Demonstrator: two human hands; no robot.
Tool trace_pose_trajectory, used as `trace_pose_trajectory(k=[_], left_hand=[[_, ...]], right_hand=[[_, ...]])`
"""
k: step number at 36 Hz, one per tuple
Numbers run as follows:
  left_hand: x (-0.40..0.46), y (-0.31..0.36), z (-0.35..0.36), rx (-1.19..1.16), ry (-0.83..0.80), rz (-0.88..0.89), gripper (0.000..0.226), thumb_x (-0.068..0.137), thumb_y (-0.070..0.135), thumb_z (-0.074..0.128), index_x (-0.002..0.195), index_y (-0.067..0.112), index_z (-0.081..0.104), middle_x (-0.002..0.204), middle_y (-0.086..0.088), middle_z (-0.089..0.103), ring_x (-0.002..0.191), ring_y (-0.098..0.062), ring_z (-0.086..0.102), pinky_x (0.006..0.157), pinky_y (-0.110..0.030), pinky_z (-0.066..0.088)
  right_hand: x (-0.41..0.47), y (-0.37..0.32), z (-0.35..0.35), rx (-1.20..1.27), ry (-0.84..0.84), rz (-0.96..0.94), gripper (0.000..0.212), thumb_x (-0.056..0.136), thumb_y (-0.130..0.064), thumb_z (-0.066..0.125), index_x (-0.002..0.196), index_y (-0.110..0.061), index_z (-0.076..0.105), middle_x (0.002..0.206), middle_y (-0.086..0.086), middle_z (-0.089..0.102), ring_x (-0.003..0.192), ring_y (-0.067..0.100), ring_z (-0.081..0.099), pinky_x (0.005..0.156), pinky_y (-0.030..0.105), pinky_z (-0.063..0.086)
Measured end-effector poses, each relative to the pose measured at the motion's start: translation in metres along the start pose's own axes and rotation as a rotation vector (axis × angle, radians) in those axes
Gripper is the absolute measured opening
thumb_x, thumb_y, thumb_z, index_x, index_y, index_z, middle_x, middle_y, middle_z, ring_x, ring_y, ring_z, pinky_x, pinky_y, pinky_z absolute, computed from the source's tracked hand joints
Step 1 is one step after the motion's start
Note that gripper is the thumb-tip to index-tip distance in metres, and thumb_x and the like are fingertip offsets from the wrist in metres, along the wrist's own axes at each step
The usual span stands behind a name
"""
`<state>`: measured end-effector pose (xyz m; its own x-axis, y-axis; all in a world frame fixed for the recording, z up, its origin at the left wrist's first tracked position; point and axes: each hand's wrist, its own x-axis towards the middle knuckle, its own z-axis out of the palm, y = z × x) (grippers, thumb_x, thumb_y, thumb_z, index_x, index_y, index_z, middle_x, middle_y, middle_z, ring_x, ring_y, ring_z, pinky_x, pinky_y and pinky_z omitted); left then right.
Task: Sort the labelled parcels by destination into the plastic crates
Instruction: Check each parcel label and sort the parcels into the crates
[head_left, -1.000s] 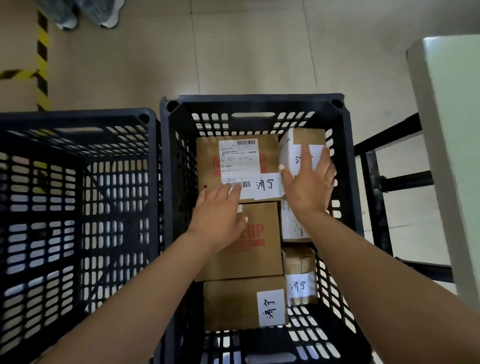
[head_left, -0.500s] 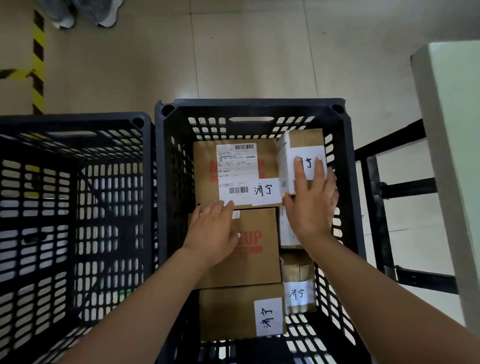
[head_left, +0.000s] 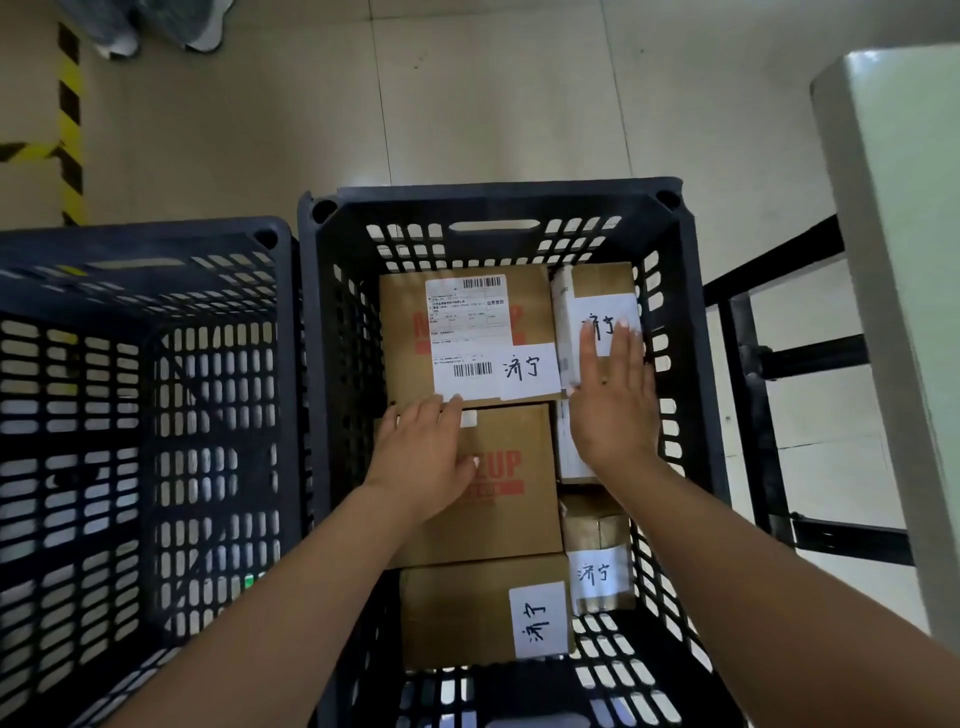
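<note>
While both hands lie flat, fingers (head_left: 626, 343) apart | parcels (head_left: 467, 332) fill crate (head_left: 498, 200) | neighbouring crate (head_left: 145, 244) touching

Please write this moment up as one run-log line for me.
stage: arranging parcels | left hand: flat on middle box | right hand: flat on small far-right box | crate: packed | left crate: looks empty

handwritten "济宁" is seen on white labels on the far box (head_left: 467, 332), the small far-right box (head_left: 597, 312), the nearest box (head_left: 467, 613) and a taped parcel (head_left: 597, 551); red letters "up" are printed on the middle box (head_left: 509, 483).
</note>
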<state>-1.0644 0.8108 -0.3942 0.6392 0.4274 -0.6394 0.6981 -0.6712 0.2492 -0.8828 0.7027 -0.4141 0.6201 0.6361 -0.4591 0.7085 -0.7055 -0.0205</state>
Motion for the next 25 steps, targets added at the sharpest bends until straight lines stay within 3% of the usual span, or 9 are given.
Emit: trace_pose_trajectory(k=[8,14,17,19,25], left_hand=[[-0.008,0.010,0.003,-0.027,0.032,0.024,0.072,0.095,0.049,0.045,0.152,0.016,0.015,0.155,-0.005,0.026,0.144,-0.021,0.019,0.119,-0.045,0.011],[-0.024,0.022,0.009,-0.038,0.072,0.078,0.071,0.093,0.050,0.048,0.151,0.019,0.021,0.156,-0.003,0.026,0.144,-0.020,0.019,0.119,-0.042,0.010],[-0.034,0.028,0.013,-0.026,0.075,0.111,0.070,0.094,0.051,0.047,0.151,0.020,0.020,0.155,-0.001,0.028,0.143,-0.020,0.022,0.118,-0.041,0.011],[-0.041,0.030,0.017,-0.013,0.062,0.113,0.070,0.094,0.050,0.047,0.151,0.021,0.020,0.156,-0.001,0.026,0.143,-0.020,0.021,0.118,-0.042,0.009],[-0.056,0.028,0.031,0.042,0.013,0.089,0.072,0.094,0.052,0.046,0.152,0.019,0.018,0.156,-0.005,0.025,0.143,-0.024,0.024,0.118,-0.044,0.011]], right_hand=[[-0.002,0.006,-0.022,0.090,-0.066,-0.054,0.076,0.100,-0.029,0.042,0.153,-0.024,-0.012,0.159,0.010,-0.022,0.146,0.025,-0.022,0.119,0.039,-0.004],[-0.057,0.019,-0.018,0.353,0.016,-0.146,0.064,0.098,-0.018,0.047,0.154,-0.019,0.017,0.162,0.004,0.006,0.149,0.020,0.001,0.121,0.039,0.013],[-0.093,0.029,-0.003,0.391,-0.108,-0.124,0.053,0.100,-0.020,0.045,0.151,-0.021,0.029,0.160,0.002,0.018,0.148,0.016,0.011,0.119,0.034,0.016],[-0.113,0.036,0.010,0.334,-0.232,-0.133,0.053,0.101,-0.022,0.043,0.151,-0.020,0.027,0.160,0.002,0.019,0.148,0.017,0.012,0.116,0.031,0.015],[-0.148,0.050,0.052,0.156,-0.566,-0.193,0.074,0.098,-0.017,0.046,0.155,-0.018,0.000,0.162,0.006,-0.009,0.149,0.023,0.000,0.116,0.029,0.015]])
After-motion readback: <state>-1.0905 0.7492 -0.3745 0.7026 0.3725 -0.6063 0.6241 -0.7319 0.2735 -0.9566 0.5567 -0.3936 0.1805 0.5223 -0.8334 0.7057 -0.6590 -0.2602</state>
